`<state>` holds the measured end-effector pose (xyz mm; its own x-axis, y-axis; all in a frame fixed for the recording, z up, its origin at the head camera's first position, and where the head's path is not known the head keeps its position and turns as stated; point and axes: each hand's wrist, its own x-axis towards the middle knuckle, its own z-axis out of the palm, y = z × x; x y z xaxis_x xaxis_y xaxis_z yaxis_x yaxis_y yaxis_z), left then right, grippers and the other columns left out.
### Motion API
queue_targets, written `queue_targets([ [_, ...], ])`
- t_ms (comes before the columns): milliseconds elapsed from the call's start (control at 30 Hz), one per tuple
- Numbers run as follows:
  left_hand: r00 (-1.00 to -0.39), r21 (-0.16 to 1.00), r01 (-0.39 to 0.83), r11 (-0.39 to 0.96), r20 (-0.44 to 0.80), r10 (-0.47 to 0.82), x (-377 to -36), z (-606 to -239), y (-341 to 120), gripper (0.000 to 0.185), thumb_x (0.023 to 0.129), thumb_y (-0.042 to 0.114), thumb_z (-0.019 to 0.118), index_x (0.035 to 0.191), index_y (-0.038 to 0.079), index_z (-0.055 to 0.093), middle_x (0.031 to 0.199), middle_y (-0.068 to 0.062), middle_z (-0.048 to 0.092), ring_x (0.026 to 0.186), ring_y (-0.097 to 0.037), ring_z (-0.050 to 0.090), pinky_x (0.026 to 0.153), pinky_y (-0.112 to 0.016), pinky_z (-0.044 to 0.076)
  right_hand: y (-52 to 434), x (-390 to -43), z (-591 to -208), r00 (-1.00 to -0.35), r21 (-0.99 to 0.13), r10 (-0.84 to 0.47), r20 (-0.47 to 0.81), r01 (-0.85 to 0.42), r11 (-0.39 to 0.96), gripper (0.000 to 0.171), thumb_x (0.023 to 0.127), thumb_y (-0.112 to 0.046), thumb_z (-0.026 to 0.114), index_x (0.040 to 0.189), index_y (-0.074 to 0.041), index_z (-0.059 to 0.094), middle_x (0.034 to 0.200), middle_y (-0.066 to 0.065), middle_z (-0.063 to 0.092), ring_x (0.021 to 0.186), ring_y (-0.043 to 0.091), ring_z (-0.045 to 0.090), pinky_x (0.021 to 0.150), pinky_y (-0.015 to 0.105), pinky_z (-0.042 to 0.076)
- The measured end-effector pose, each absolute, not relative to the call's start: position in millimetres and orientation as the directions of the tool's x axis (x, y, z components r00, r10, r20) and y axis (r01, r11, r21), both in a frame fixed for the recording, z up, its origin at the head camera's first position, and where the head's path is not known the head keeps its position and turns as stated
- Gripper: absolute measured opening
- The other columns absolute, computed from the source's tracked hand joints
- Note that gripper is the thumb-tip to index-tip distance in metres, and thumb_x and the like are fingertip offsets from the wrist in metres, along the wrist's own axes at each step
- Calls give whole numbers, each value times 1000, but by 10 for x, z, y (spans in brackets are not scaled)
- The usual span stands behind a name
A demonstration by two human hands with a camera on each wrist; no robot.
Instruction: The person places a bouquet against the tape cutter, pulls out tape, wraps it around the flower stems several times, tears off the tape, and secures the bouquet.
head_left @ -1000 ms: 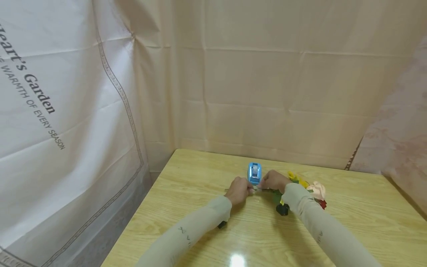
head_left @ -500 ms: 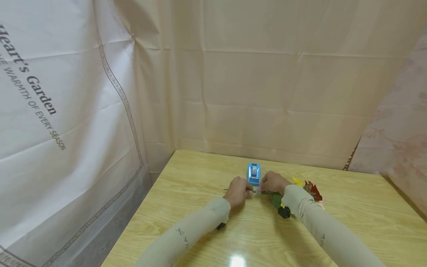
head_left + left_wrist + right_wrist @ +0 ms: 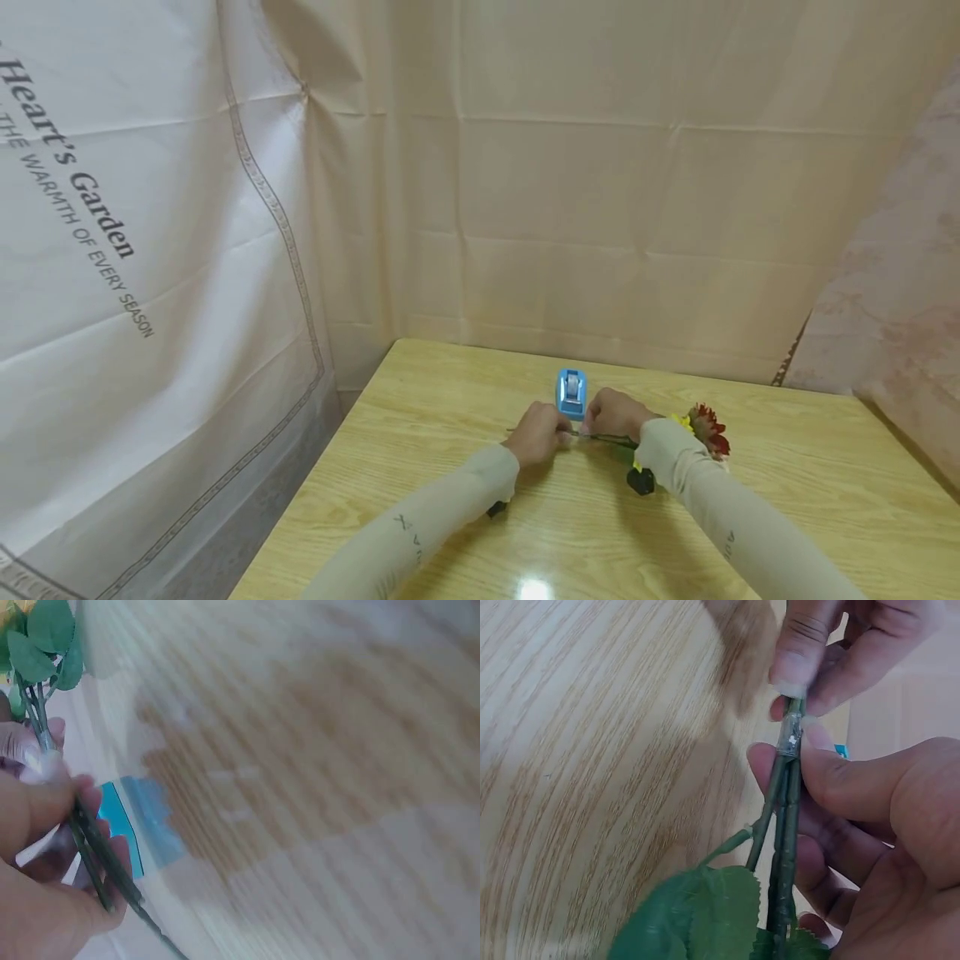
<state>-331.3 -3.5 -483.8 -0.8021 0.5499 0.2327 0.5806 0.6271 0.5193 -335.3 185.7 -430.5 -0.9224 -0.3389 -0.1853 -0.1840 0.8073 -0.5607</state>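
Observation:
Several green artificial flower stems (image 3: 784,840) lie bundled side by side, with a band of clear tape (image 3: 790,735) wrapped round them. My left hand (image 3: 538,433) pinches the stems just beyond the tape, and their free ends (image 3: 112,866) stick out past its fingers. Close by, my right hand (image 3: 617,412) pinches the bundle at the tape between thumb and fingers. Green leaves (image 3: 720,915) hang below that hand. A dark red flower head (image 3: 708,429) and yellow petals (image 3: 683,422) show beyond the right wrist, partly behind the sleeve.
A blue tape dispenser (image 3: 572,393) stands on the wooden table (image 3: 450,383) just behind the hands. A black object (image 3: 641,481) lies under the right forearm, another dark piece (image 3: 497,508) by the left sleeve. Fabric curtains (image 3: 555,208) hang behind the table.
The flower bunch has turned: the red flower has come up into view while the pale peach one has dropped mostly behind the sleeve. Both hands stay nearly in place on the stems.

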Motion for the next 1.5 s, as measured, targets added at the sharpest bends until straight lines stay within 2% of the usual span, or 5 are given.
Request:
queue_targets([
  [200,-808,591,511,624,83,583,-3369,-4850,-23,22,103,16,64,93,5,80,74,2,67,62,-5,51,61,-18,46,1855,-3341,-4332,-929,-479,-336,-157,-226,848,18,93,-11,75,75,-11,73,76,-4,67,77,20,57,99,82,26],
  [700,-809,554,545,629,149,569,-3313,-4772,-56,10,94,15,75,96,9,83,95,1,79,88,-8,71,78,-17,54,1764,-3310,-4296,-935,-467,-322,-149,-220,857,16,85,-11,81,71,-12,74,75,-5,69,79,20,58,97,71,28],
  [1033,-774,387,633,671,316,548,-3281,-4839,-39,10,92,23,78,95,15,84,91,6,77,76,-5,46,77,-19,38,1785,-3355,-4252,-943,-495,-282,-175,-163,853,16,86,-12,82,72,-11,75,80,-3,70,92,27,63,102,84,15],
  [1300,-682,227,719,657,412,604,-3251,-4823,-78,14,93,5,75,101,14,83,100,6,74,81,-7,41,70,-13,37,1757,-3308,-4121,-935,-578,-279,-219,-106,809,11,87,-11,83,80,-5,78,95,6,75,91,29,68,91,60,52],
  [1500,-658,163,737,656,396,640,-3206,-4789,-89,12,94,12,74,102,16,82,101,7,73,81,-6,40,69,-13,33,1763,-3296,-4106,-905,-565,-332,-266,-133,814,7,90,-10,80,90,-2,80,99,9,76,97,29,68,92,56,54],
])
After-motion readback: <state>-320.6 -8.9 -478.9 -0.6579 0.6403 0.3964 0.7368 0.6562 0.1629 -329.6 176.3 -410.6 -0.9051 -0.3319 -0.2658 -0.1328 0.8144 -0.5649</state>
